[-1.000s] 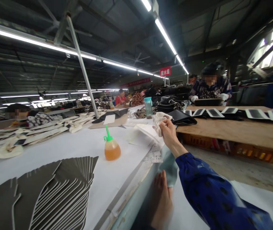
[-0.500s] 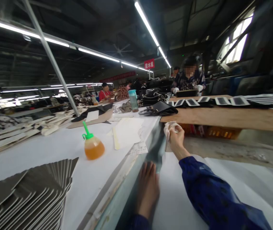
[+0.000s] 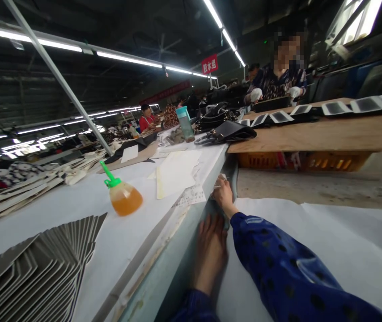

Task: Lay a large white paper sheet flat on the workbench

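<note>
My right hand, in a dark blue dotted sleeve, is closed round a small white cloth and presses it against the side edge of the long white table. My left hand lies flat with fingers stretched out on the grey strip below that edge, just behind the right hand. A squat bottle of orange liquid with a green nozzle stands on the table to the left. A fanned stack of dark grey cut pieces lies at the near left.
Loose white papers and a teal bottle lie further along the table. A wooden bench with black panels and a black bag stands right, a person working behind it. Other people sit far left. White sheeting covers the near right.
My right hand has come down from above the table's papers to its side edge, still gripping the cloth. The left hand stays flat below; the view has tilted.
</note>
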`<state>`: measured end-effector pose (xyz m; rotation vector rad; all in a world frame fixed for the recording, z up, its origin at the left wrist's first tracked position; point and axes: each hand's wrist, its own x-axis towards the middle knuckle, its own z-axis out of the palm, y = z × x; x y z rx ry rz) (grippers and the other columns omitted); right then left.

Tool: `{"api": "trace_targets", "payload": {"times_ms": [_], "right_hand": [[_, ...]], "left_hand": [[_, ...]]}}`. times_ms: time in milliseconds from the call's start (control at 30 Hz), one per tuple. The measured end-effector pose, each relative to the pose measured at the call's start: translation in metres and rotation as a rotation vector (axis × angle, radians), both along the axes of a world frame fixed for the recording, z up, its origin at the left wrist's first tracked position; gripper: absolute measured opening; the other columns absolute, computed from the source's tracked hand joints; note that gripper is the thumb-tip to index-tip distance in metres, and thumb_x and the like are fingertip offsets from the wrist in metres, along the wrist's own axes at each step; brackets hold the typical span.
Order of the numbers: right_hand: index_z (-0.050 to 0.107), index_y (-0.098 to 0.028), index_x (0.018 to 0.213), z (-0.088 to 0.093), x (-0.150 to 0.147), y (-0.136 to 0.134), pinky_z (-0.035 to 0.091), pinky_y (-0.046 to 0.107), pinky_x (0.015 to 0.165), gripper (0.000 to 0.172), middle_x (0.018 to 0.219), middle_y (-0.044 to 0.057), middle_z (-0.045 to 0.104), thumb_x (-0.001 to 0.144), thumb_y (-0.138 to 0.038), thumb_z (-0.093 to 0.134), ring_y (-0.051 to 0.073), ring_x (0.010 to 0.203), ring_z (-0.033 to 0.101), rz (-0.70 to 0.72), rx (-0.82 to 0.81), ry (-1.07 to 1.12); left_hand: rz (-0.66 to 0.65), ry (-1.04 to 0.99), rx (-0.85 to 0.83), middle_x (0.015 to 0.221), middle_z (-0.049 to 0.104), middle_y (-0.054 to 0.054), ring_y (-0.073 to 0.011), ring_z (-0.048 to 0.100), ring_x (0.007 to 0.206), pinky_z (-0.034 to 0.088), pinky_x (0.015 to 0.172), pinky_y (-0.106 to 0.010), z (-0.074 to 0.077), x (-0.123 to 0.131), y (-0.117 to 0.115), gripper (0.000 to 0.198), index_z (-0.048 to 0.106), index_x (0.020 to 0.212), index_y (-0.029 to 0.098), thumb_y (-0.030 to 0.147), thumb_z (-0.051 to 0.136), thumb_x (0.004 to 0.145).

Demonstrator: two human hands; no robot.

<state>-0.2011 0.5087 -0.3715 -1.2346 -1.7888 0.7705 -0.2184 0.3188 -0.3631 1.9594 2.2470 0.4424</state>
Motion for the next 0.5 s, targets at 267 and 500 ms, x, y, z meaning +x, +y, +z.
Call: {"api": "trace_targets", "payload": {"times_ms": [267,500], "right_hand": [[0.062,-0.02,0.124,0.016,0.022,-0.001,0.045,0.036,0.088,0.042,0.12,0.015,0.05,0.087,-0.015,0.041,0.027,0.108,0.053,0.121,0.027,-0.293],[0.067,-0.015,0.109,0.03,0.043,-0.003,0.045,0.046,0.093,0.034,0.125,0.019,0.052,0.08,-0.008,0.051,0.033,0.12,0.046,0.293,0.033,-0.326]], "left_hand": [[-0.003,0.026,-0.009,0.158,0.028,0.001,-0.0237,0.017,0.15,0.016,0.126,-0.047,-0.009,0.004,0.007,0.053,0.035,0.15,0.017,0.03,0.024,0.1],[-0.006,0.057,-0.009,0.158,0.028,0.0,-0.0257,0.019,0.149,0.018,0.125,-0.05,-0.01,0.013,0.011,0.054,0.036,0.15,0.014,0.027,0.022,0.099]]}}
